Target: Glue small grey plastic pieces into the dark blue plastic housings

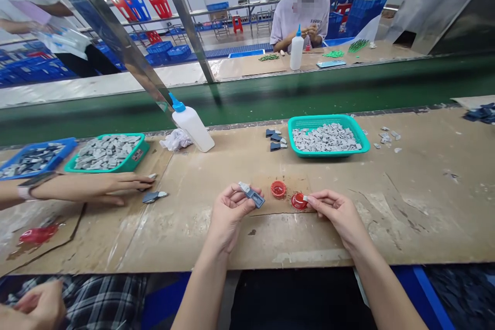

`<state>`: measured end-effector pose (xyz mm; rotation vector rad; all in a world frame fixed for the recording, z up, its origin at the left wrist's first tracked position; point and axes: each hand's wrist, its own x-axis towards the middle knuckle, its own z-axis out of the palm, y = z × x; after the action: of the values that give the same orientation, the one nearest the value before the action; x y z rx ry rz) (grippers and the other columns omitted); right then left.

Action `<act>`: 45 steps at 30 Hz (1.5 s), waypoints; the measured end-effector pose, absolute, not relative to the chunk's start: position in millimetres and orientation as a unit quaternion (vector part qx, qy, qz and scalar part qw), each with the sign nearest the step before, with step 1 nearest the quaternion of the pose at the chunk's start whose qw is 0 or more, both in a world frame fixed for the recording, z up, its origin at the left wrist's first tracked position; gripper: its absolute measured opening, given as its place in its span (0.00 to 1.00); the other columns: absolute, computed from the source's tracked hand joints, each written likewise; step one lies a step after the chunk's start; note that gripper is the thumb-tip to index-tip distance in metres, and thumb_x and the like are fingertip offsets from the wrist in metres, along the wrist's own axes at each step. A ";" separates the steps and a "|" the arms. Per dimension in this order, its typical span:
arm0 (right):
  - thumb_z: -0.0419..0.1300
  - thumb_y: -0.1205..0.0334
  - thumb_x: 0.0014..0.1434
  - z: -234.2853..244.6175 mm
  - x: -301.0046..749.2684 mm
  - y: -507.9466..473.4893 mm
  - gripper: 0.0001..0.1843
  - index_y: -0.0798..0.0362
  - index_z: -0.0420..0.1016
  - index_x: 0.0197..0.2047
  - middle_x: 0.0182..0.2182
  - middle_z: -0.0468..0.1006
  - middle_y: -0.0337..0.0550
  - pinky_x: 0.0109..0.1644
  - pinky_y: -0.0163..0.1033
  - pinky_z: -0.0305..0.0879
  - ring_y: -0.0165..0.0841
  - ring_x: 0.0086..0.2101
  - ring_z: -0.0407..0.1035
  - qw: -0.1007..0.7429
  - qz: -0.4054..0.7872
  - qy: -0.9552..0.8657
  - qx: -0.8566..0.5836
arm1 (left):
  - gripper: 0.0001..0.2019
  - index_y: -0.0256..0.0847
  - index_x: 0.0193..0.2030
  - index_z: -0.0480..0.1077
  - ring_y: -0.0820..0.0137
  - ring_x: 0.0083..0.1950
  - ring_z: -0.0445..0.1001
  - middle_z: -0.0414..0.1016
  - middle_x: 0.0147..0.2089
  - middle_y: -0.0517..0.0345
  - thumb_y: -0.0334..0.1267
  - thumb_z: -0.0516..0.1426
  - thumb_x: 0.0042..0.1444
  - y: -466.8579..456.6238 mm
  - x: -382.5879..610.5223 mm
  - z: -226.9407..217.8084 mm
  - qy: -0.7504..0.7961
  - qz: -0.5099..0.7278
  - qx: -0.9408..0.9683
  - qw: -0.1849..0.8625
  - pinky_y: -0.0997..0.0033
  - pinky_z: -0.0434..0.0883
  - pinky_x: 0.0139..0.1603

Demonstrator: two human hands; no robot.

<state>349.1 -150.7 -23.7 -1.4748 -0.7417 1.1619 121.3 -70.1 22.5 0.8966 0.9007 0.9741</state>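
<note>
Here | left grip [228, 211]: curled round a slate-blue plastic part [253, 197] | right grip [334, 214]: pinching what looks like a small pale piece [305, 198] | red cup [297, 202]: between both, within easy reach

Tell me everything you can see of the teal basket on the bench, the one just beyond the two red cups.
The teal basket is a shallow rectangular tray with rounded corners, apparently plastic, with a smooth rim and small mesh holes in its far wall. It sits level on the worn, cardboard-covered bench, heaped with small grey pieces that stay below the rim. It stands beyond the red cups, with dark blue pieces just to its left, apparently not touching it.
</note>
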 end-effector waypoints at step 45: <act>0.59 0.51 0.61 36.5 303.3 -154.6 0.16 0.51 0.60 0.30 0.23 0.74 0.36 0.32 0.34 0.61 0.28 0.26 0.68 0.489 0.597 -0.404 -0.491 | 0.15 0.39 0.46 0.76 0.59 0.50 0.78 0.80 0.47 0.47 0.33 0.65 0.49 -108.6 159.4 22.3 0.344 0.406 0.489 0.691 0.65 0.76 0.50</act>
<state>303.3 -154.6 36.5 -1.1926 -0.9827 1.4498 159.4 -108.6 22.3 1.0930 0.7692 0.9063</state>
